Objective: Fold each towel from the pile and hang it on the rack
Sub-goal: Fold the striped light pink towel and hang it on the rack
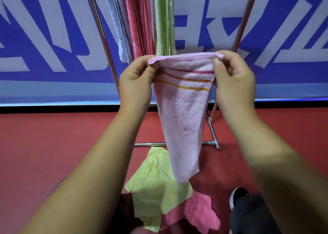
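A folded light pink towel [182, 120] with red and yellow stripes hangs in front of me, narrowing toward its lower end. My left hand [135, 84] pinches its upper left corner and my right hand [234, 81] pinches its upper right corner. Behind it stands the chrome rack [106, 43], with a grey towel [119, 25], a pink towel [139, 20] and a green towel [164, 20] hanging side by side. On the red floor below lies the pile: a yellow towel [158, 185] over a pink towel [197, 214].
The rack's base bar [209, 142] and right foot rest on the red floor. A blue banner [53, 38] with large white characters stands behind the rack. My black shoe [237, 196] and dark trouser leg are at the lower right, beside the pile.
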The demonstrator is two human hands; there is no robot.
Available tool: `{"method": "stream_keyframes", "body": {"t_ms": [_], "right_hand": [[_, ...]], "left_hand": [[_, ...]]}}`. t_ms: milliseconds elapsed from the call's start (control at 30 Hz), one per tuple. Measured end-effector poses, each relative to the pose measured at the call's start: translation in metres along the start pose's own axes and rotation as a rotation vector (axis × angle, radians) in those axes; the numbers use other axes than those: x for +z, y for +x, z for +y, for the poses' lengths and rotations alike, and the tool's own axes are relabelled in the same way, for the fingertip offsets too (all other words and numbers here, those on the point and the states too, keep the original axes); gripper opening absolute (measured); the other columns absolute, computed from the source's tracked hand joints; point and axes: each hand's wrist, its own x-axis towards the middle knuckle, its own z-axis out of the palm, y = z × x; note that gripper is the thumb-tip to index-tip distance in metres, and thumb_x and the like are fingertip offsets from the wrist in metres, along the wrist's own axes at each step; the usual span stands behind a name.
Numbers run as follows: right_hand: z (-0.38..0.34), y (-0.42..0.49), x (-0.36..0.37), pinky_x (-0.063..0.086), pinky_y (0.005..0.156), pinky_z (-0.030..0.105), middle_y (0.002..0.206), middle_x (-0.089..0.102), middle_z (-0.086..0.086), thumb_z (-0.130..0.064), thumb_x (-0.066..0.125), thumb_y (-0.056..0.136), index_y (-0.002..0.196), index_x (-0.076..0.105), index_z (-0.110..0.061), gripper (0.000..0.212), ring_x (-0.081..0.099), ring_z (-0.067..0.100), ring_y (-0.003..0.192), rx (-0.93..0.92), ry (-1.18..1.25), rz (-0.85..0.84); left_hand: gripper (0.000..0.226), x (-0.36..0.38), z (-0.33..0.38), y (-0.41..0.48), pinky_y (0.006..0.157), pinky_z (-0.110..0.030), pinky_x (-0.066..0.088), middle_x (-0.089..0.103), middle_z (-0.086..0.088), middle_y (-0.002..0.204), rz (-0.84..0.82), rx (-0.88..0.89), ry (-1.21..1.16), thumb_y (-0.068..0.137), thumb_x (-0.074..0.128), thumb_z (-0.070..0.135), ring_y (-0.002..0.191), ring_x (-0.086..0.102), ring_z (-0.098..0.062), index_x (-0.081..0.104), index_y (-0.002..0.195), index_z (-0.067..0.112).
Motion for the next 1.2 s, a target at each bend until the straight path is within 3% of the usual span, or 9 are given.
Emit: {"method": "stream_keyframes", "body": {"t_ms": [100,300,400,533,667,767,900,1000,1200], "right_hand": [[0.004,-0.001,0.000,0.060,0.089,0.042,0.103,0.077,-0.011,-0.027,0.063,0.104,0.108,0.076,-0.036,0.016,0.069,0.007,0.092,0.013,-0.024,-0.031],[0.006,-0.001,0.000,0.057,0.088,0.028,0.101,0.076,-0.015,-0.022,0.064,0.105,0.106,0.075,-0.035,0.017,0.069,0.002,0.093,0.024,-0.016,-0.028],[0.011,-0.001,-0.002,0.060,0.085,0.034,0.095,0.076,-0.016,-0.023,0.064,0.105,0.102,0.075,-0.038,0.019,0.068,0.001,0.088,0.064,-0.012,-0.034],[0.015,0.000,-0.004,0.059,0.084,0.037,0.086,0.074,-0.019,-0.022,0.065,0.105,0.104,0.076,-0.034,0.016,0.066,0.002,0.084,0.099,-0.004,-0.038],[0.014,0.001,-0.005,0.054,0.079,0.025,0.080,0.073,-0.021,-0.022,0.065,0.106,0.106,0.076,-0.031,0.014,0.064,-0.001,0.079,0.117,-0.001,-0.033],[0.014,0.000,-0.006,0.048,0.072,0.015,0.070,0.066,-0.025,-0.022,0.064,0.106,0.108,0.076,-0.028,0.013,0.058,-0.003,0.073,0.118,-0.023,-0.025],[0.014,-0.002,-0.009,0.045,0.065,0.018,0.067,0.061,-0.018,-0.021,0.065,0.105,0.101,0.076,-0.027,0.013,0.051,0.001,0.068,0.126,-0.011,-0.028],[0.017,-0.001,-0.010,0.042,0.061,0.017,0.061,0.060,-0.021,-0.020,0.065,0.104,0.104,0.078,-0.020,0.012,0.049,-0.002,0.062,0.155,-0.008,-0.027],[0.025,-0.001,-0.011,0.058,0.079,0.034,0.085,0.080,-0.012,-0.026,0.070,0.095,0.102,0.084,-0.023,0.016,0.069,0.005,0.080,0.234,-0.004,-0.027]], "left_hand": [[0.015,-0.003,-0.004,-0.001,0.098,-0.060,0.059,0.078,-0.021,0.109,0.000,-0.009,-0.001,0.102,0.071,0.020,0.110,0.072,-0.047,0.081,0.110,0.012],[0.013,-0.004,-0.005,-0.002,0.088,-0.054,0.065,0.078,-0.014,0.099,-0.015,-0.054,0.028,0.103,0.070,0.017,0.088,0.071,-0.025,0.081,0.109,0.014],[0.013,-0.005,-0.006,-0.002,0.067,-0.035,0.059,0.074,0.004,0.087,-0.026,-0.048,0.098,0.102,0.069,0.018,0.078,0.064,-0.013,0.081,0.107,0.019],[0.014,-0.003,-0.008,-0.002,0.073,-0.016,0.050,0.075,0.013,0.089,-0.029,-0.038,0.103,0.102,0.070,0.016,0.082,0.064,0.003,0.081,0.110,0.011],[0.013,-0.002,-0.010,0.000,0.093,-0.028,0.057,0.080,-0.001,0.103,-0.049,-0.036,0.085,0.101,0.071,0.016,0.098,0.071,-0.009,0.081,0.109,0.013],[0.012,-0.002,-0.013,-0.001,0.097,-0.032,0.057,0.079,0.000,0.102,-0.075,-0.036,0.084,0.101,0.070,0.015,0.098,0.070,-0.010,0.080,0.107,0.016],[0.013,-0.001,-0.016,-0.002,0.096,-0.047,0.058,0.076,0.001,0.097,-0.124,-0.070,0.067,0.103,0.068,0.015,0.093,0.067,-0.013,0.080,0.105,0.018],[0.016,0.001,-0.016,-0.005,0.087,-0.043,0.060,0.075,0.003,0.091,-0.140,-0.130,0.049,0.105,0.065,0.015,0.087,0.067,-0.013,0.079,0.102,0.020],[0.016,0.004,-0.020,-0.006,0.085,-0.043,0.059,0.076,0.002,0.088,-0.109,-0.277,0.044,0.103,0.068,0.025,0.084,0.068,-0.015,0.081,0.098,0.017]]}}
